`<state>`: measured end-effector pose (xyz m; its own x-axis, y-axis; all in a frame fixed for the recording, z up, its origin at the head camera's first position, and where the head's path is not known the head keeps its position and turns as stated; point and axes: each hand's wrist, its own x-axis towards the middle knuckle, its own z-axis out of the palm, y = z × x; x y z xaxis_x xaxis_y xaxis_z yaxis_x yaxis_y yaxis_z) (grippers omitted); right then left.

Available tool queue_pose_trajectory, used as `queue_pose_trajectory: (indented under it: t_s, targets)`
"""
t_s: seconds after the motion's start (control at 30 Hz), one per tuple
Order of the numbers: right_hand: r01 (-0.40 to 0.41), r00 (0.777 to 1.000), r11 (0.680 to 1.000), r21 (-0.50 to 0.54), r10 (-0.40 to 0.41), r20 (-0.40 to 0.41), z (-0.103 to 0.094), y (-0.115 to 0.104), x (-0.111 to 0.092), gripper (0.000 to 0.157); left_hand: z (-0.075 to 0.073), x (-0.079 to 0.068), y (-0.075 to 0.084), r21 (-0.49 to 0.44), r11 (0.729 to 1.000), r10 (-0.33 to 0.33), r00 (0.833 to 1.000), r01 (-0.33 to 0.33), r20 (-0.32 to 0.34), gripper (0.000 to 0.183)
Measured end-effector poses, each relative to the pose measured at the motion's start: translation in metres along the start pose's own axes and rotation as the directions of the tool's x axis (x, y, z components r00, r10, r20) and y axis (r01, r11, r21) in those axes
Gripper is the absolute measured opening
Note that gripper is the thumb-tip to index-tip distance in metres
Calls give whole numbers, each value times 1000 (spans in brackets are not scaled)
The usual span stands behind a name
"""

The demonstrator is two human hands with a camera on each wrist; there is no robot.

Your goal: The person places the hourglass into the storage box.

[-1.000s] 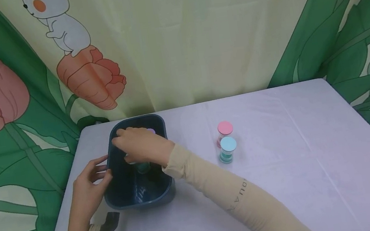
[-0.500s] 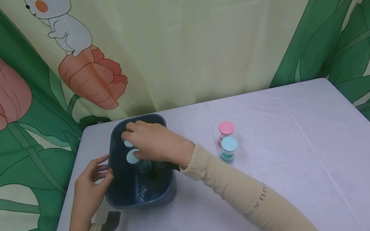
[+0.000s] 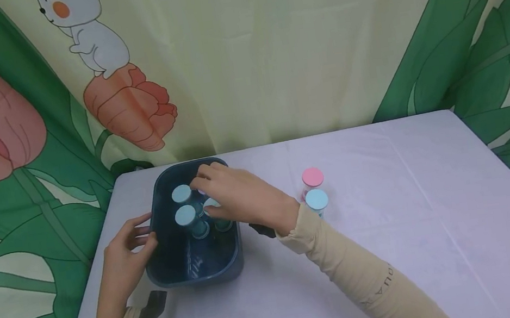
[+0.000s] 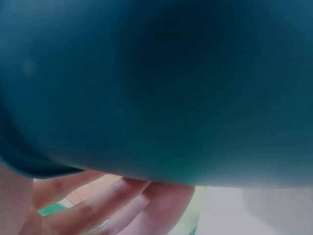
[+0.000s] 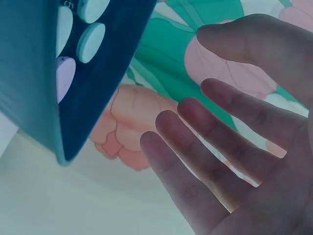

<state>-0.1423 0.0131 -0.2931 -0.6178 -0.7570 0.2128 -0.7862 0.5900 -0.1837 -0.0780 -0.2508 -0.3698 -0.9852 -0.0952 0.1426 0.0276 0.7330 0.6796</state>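
A dark blue plastic bin (image 3: 171, 262) stands at the table's left side. My left hand (image 3: 125, 253) rests against its left wall, thumb and fingertips at the rim; in the left wrist view the fingers (image 4: 105, 203) show below the bin's wall. Inside the bin stand several small clear jars with light blue lids, such as one jar (image 3: 185, 215) near the middle. A purple lid (image 5: 66, 78) shows among them in the right wrist view. My right hand (image 3: 245, 190) hovers over the bin's right rim, its fingers spread and holding nothing in the right wrist view.
Right of the bin, a pink-lidded jar (image 3: 312, 177) and a light-blue-lidded jar (image 3: 316, 199) stand close together on the white tablecloth (image 3: 397, 247). Behind the table hangs a printed curtain (image 3: 269, 58) with leaves, a carrot and a white animal.
My right hand has moved right from the bin's middle toward its right rim, uncovering light-blue-lidded jars inside. The left hand has stayed on the bin's wall.
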Motion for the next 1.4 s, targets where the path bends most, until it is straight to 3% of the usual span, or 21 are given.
queue_pose_trajectory:
  t_s: [0.97,1.4]
  targets:
    - [-106,981,990,92,119,-154,12,43,-69,39,0,1,0,-5,1000,6,1000,-6,5,44]
    - [-166,969,981,96,181,-167,18,59,-97,38,-1,-1,1,-15,1000,-11,1000,11,10,45]
